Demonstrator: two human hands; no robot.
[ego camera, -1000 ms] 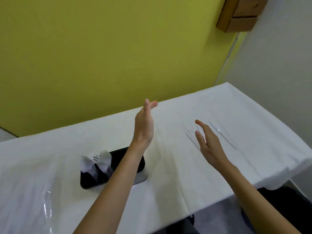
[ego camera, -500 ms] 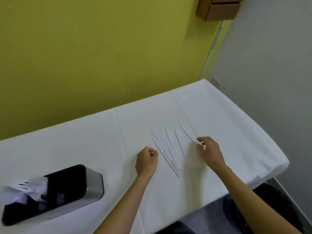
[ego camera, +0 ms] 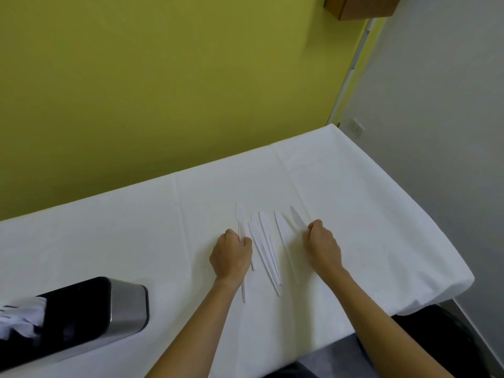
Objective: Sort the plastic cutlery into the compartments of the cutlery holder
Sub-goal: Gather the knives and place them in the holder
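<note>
The cutlery holder (ego camera: 120,309) sat on the tabletop (ego camera: 109,241) at the near left, with some cutlery (ego camera: 19,315) in its left end. Well apart from it, right of centre, a fan of knives (ego camera: 266,241) lay on the tabletop, tips toward the wall behind. The left hand (ego camera: 231,255) rested at the fan's left side, fingers round the leftmost knife (ego camera: 239,214); the right hand (ego camera: 323,248) rested at its right side, pinching the rightmost knife (ego camera: 297,218).
</note>
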